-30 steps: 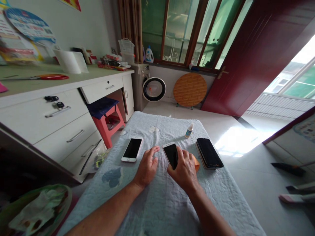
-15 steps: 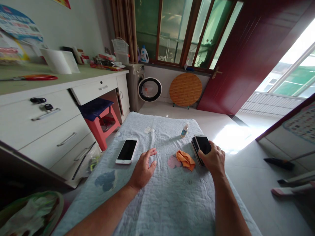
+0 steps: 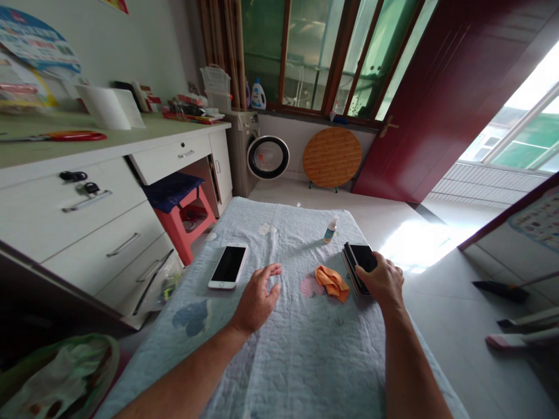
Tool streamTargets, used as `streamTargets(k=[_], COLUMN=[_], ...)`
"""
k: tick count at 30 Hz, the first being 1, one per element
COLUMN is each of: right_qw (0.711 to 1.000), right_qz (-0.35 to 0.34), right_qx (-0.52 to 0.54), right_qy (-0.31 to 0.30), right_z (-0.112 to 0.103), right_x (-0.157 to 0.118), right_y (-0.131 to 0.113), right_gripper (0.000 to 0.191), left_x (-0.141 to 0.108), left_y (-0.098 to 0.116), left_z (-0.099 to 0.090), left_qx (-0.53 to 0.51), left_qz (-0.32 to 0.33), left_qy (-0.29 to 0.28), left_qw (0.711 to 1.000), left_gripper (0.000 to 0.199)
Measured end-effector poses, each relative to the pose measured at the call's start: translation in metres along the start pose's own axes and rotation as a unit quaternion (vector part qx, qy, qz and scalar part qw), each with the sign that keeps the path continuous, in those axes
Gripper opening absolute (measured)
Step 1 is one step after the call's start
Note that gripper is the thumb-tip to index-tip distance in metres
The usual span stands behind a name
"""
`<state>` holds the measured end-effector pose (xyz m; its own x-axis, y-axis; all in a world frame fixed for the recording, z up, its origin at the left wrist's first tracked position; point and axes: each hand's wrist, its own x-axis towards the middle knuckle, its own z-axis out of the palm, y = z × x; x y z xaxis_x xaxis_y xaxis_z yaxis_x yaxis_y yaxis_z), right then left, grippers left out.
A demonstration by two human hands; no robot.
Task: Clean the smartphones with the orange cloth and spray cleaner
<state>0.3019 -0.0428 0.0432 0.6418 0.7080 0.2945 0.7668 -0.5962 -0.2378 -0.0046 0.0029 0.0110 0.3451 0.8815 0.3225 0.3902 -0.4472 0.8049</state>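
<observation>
My right hand [image 3: 384, 280] grips a dark-screened smartphone [image 3: 363, 256] on top of a small stack of phones at the right side of the cloth-covered surface. Thumb and fingers span its sides, and the palm hides its lower right part. My left hand [image 3: 258, 295] hovers or rests near the middle, fingers loosely apart, with nothing in it. Just to its left lies a white smartphone [image 3: 228, 266], black screen up. An orange cloth [image 3: 332, 283] is crumpled beside the stack. A small spray bottle [image 3: 331, 230] stands upright behind the cloth.
A light blue quilted cover [image 3: 279, 361] spreads beneath everything. On the left are a white drawer desk [image 3: 100, 215] and a red stool [image 3: 186, 218]. Farther back stand a washing machine [image 3: 240, 151] with its door open and a round wooden tabletop [image 3: 332, 157].
The top phone's white upper edge, which showed at the stack before, no longer stands out, and the phone sits more in line with the stack. My left hand keeps its pose.
</observation>
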Motion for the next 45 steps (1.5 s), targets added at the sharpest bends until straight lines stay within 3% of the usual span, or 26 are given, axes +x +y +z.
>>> streamTargets(k=[12, 16, 20, 23, 27, 31, 38, 45], right_qw=[1.000, 0.999, 0.977, 0.949, 0.935, 0.929, 0.934, 0.935], right_qz=[0.003, -0.018, -0.144, -0.254, -0.307, -0.327, -0.312, -0.312], right_qx=[-0.003, 0.019, 0.109, 0.156, 0.167, 0.166, 0.169, 0.168], right_qy=[-0.025, 0.023, 0.116, 0.103, 0.065, 0.049, 0.032, 0.024], right_z=[-0.002, -0.004, 0.000, 0.008, 0.019, 0.025, 0.033, 0.034], right_x=[-0.001, -0.004, -0.016, -0.032, -0.050, -0.053, -0.050, -0.051], right_y=[-0.001, -0.002, -0.018, -0.039, -0.060, -0.063, -0.057, -0.056], right_gripper=[0.066, 0.066, 0.051, 0.039, 0.031, 0.030, 0.027, 0.025], left_x=[0.001, 0.002, 0.003, 0.005, 0.010, 0.018, 0.028, 0.026], left_y=[0.000, 0.001, 0.004, 0.005, 0.005, 0.000, -0.019, -0.024], left_z=[-0.001, -0.003, -0.008, -0.013, -0.023, -0.039, -0.059, -0.062], left_qx=[0.016, 0.075, 0.148, 0.186, 0.225, 0.288, 0.434, 0.493], left_qz=[0.029, 0.077, 0.113, 0.118, 0.118, 0.073, -0.096, -0.141], left_qy=[0.004, 0.026, 0.053, 0.069, 0.106, 0.131, 0.117, 0.068], left_qw=[0.999, 0.994, 0.981, 0.973, 0.961, 0.946, 0.888, 0.856], left_gripper=[0.038, 0.038, 0.042, 0.043, 0.040, 0.039, 0.055, 0.054])
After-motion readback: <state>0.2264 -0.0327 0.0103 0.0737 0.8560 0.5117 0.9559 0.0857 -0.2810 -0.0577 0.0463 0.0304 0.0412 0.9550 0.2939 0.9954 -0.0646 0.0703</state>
